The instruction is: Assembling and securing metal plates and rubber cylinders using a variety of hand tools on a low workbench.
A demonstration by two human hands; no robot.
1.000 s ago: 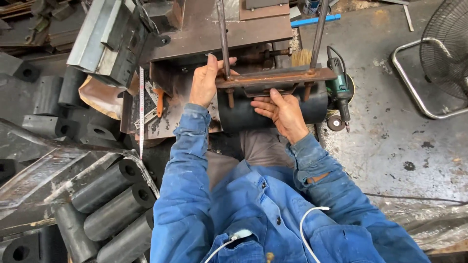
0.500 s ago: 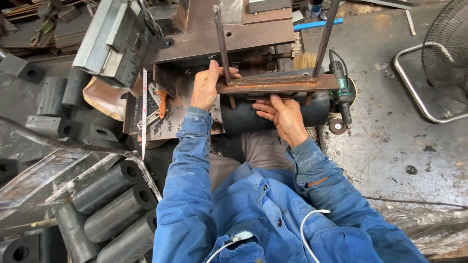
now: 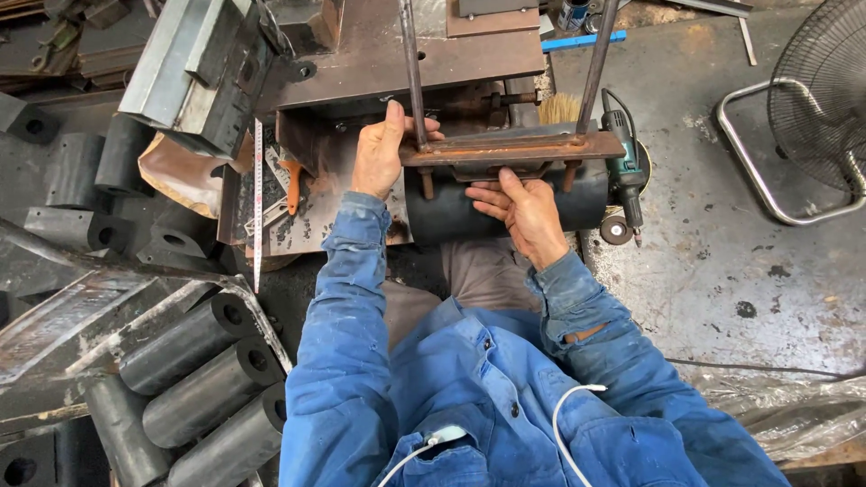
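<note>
A rusty flat steel bar (image 3: 532, 148) lies across the top of a black rubber cylinder (image 3: 577, 200), with two thin steel rods (image 3: 412, 72) rising from it. My left hand (image 3: 379, 149) grips the bar's left end beside the left rod. My right hand (image 3: 523, 212) rests on the front of the cylinder, its fingers reaching up under the middle of the bar. Both arms wear blue sleeves.
A green angle grinder (image 3: 624, 176) and a brush (image 3: 559, 108) lie just right of the cylinder. A steel ruler (image 3: 257, 207) and an orange-handled tool (image 3: 290, 180) sit left. Several black rubber cylinders (image 3: 194, 379) are stacked lower left. A fan (image 3: 816, 99) stands far right.
The view has shifted slightly. My right hand has slid left along the cylinder and up under the bar; my left hand has stayed on the bar's left end.
</note>
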